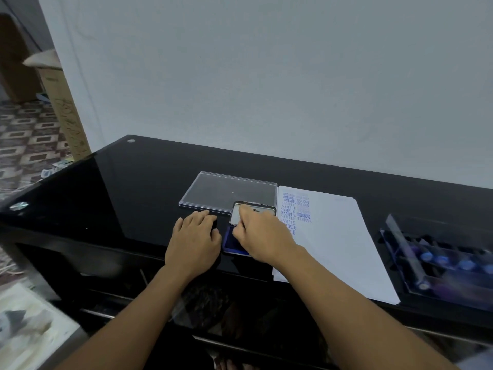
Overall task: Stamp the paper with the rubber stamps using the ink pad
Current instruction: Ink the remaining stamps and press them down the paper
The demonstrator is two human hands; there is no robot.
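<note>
The ink pad [231,243] lies open near the table's front edge and shows its blue pad. Its hinged lid [256,208] stands raised behind it. My right hand [262,236] is over the pad, with its fingers pinched on the lid's left edge. My left hand [194,240] lies just left of the pad, its fingers curled over a small black stamp [214,226] that is mostly hidden. The white paper [336,236] sits right of the pad and carries several blue prints such as SAMPLE and AMENDED along its left side.
A clear plastic case lid [229,192] lies flat behind the hands. At the far right stands a clear box [440,260] with several blue-topped stamps. The black glass table [120,188] ends at a white wall.
</note>
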